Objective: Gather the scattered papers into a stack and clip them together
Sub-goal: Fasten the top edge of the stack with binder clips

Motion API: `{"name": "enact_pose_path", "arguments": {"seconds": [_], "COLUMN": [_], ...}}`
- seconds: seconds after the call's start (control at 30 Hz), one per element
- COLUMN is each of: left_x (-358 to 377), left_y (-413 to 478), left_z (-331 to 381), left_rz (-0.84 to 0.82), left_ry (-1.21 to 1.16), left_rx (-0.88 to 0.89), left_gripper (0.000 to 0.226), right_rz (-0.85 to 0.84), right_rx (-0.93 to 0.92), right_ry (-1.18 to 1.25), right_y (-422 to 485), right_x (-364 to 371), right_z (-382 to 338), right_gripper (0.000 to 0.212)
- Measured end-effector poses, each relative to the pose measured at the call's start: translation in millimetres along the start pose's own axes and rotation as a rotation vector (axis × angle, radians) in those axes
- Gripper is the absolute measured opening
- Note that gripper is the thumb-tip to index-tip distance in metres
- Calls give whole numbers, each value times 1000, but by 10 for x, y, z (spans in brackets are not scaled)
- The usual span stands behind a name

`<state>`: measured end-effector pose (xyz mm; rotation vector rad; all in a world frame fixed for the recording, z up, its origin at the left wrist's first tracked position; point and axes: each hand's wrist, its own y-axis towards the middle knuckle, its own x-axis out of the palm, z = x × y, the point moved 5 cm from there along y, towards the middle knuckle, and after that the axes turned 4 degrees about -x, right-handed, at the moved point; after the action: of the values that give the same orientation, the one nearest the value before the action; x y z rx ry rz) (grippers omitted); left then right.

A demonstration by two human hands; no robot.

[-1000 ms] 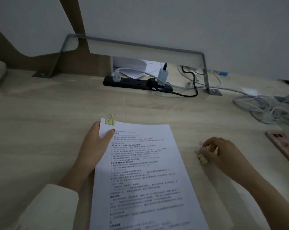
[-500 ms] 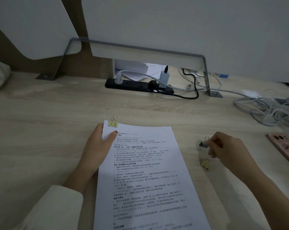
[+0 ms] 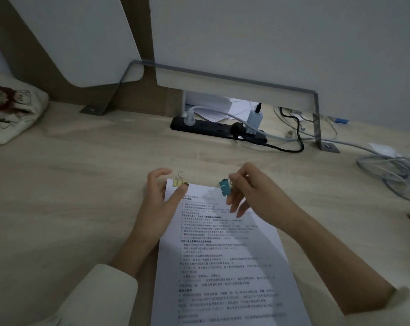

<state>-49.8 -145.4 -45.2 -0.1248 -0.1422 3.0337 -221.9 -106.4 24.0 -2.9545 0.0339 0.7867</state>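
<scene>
Since half a second ago the right hand [image 3: 253, 194] has moved from the desk beside the sheets to the top edge of the white printed paper stack [image 3: 222, 255], and it pinches a small blue binder clip [image 3: 224, 186] between thumb and forefinger. The left hand [image 3: 159, 205] presses its thumb on the stack's top left corner, just beside a small yellow binder clip [image 3: 177, 182] fastened there, with its fingers spread and lifted. The stack lies flat on the pale wooden desk [image 3: 69, 208], well apart from a black power strip [image 3: 211, 129].
</scene>
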Motion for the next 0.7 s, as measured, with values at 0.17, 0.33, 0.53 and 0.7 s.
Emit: {"name": "enact_pose_path", "arguments": {"seconds": [0.17,0.33,0.53,0.7], "left_x": [27,22,-9,-15], "left_y": [43,96,154,152], "left_z": [-21,-38,-106,-101], "left_rz": [-61,-98,-87,-69], "left_ry": [103,173,139,125], "left_rx": [2,109,128,116], "left_gripper": [12,11,10,13], "right_rz": [-50,-103,-129,-110], "right_rx": [2,-12,98,92], "right_ry": [73,110,250,423], "right_y": [205,252,254,237], "right_x": [353,535,554,539], "right_z": [15,18,125,221], "right_gripper": [22,18,26,27]}}
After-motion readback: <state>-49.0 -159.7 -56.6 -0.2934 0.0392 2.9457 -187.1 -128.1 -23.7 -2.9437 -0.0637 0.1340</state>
